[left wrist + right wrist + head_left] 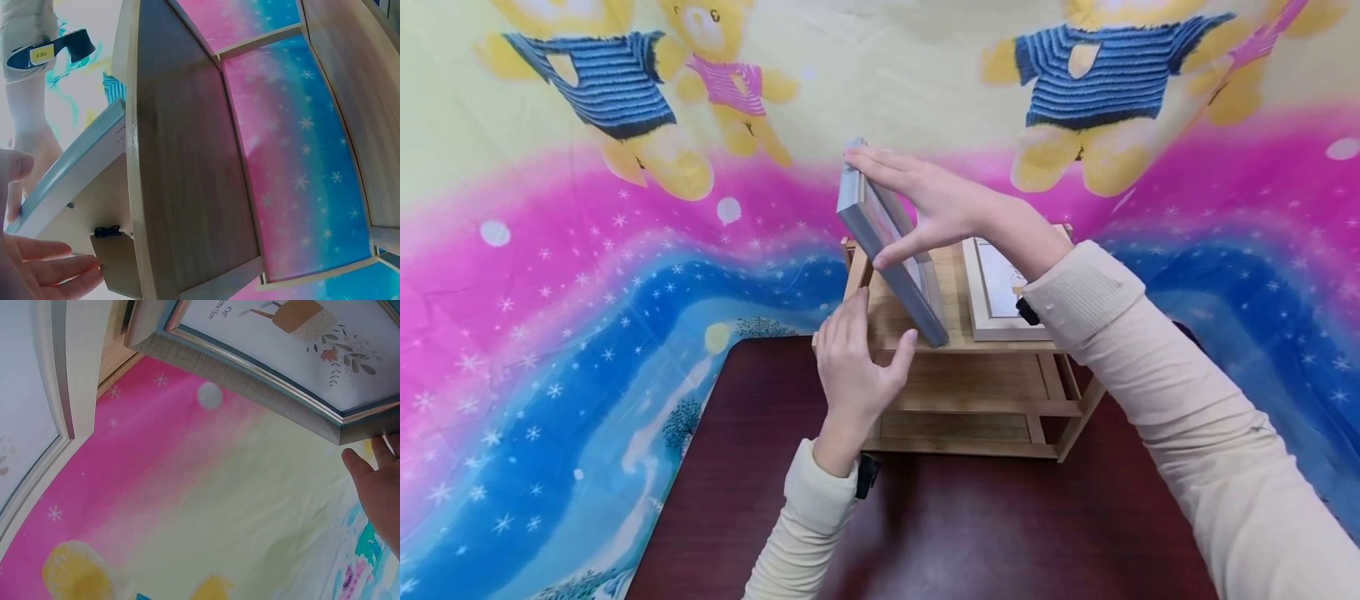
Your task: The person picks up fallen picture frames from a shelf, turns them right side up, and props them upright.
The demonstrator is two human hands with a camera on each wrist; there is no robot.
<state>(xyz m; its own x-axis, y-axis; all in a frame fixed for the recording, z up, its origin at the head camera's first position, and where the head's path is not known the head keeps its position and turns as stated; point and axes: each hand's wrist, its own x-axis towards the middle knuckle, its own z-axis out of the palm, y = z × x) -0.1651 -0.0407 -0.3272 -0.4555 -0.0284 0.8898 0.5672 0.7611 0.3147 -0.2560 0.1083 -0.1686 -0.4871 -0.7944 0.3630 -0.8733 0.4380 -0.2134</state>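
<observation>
A grey picture frame stands tilted on the top board of a wooden shelf rack. My right hand grips its upper part, fingers over the top end and thumb on the near edge. Beside the frame's back, my left hand has its fingers extended and thumb spread. In the left wrist view, the left fingers overlap the brown stand flap; whether they touch it I cannot tell. The right wrist view shows the frame's front, a printed picture with leaves and flowers.
A white picture frame lies or leans on the rack's right side, partly behind the right forearm. Below the top board are lower shelves. The rack stands on a dark red table, before a cloth backdrop printed with bears.
</observation>
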